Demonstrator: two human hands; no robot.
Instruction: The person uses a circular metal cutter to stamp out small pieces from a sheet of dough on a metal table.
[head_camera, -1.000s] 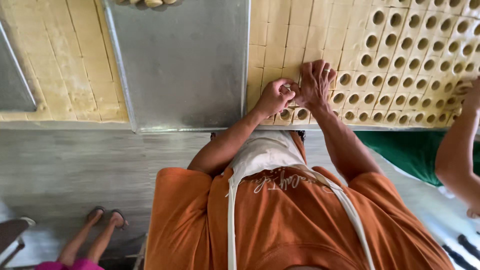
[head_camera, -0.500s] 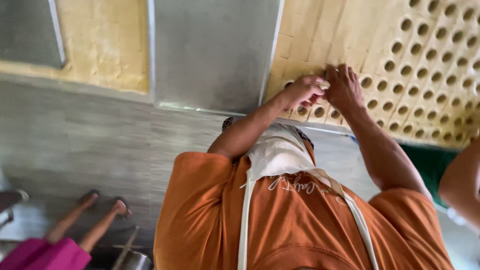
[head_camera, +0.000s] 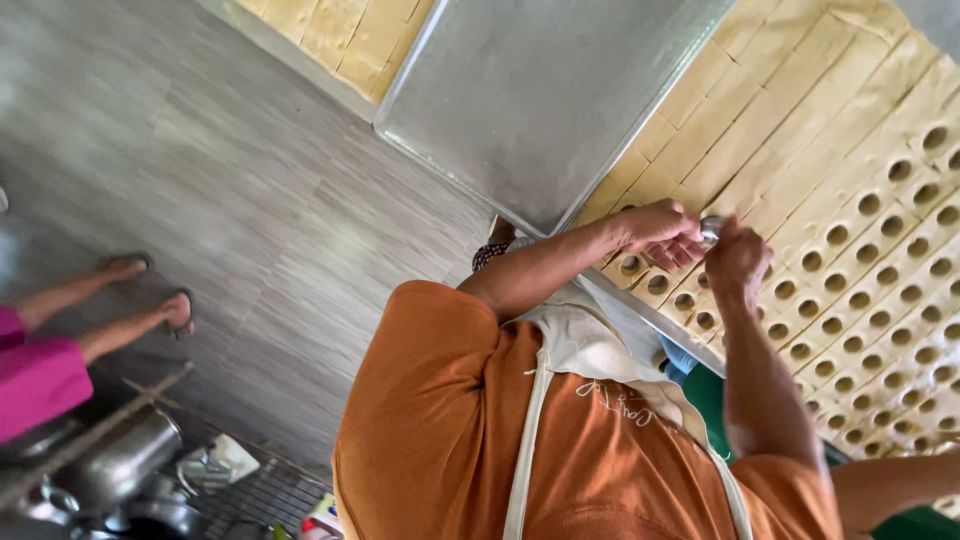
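A wide sheet of pale yellow dough (head_camera: 850, 150) covers the table, scored into squares, many with round holes punched in them. My left hand (head_camera: 652, 235) and my right hand (head_camera: 738, 262) meet just above the punched squares near the table's edge. Between their fingertips is a small round metal cutter (head_camera: 710, 228). My left fingers pinch it and my right hand is curled against it. My orange shirt and white apron (head_camera: 590, 350) fill the lower middle.
A bare metal tray (head_camera: 540, 90) lies on the dough to the left of my hands. Another person's forearm (head_camera: 900, 480) reaches in at the lower right. A person's sandalled feet (head_camera: 150, 295) stand on the grey floor at left, by metal pots (head_camera: 120, 460).
The view has swung, so the table now runs diagonally. My hands stay together at the same patch of dough, lifted slightly, and the metal cutter now shows between them.
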